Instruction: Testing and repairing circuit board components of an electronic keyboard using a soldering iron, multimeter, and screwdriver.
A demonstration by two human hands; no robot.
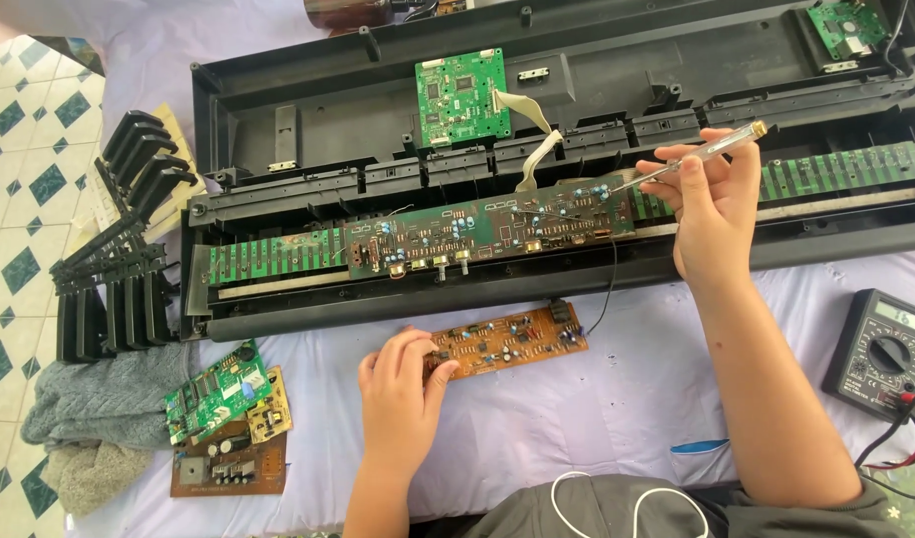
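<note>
Head view: right hand grip clamped on screwdriver, tip on long board; left hand fingers apart, touching brown board.

Black keyboard casing along far edge of pale lilac surface. Green square circuit board; long dark-green board; orange-brown board. Clear-handled, brass-capped screwdriver. Black multimeter, red and black leads. Stacked black keys at left edge. Grey towel. White floor tiles, teal diamond pattern.
</note>
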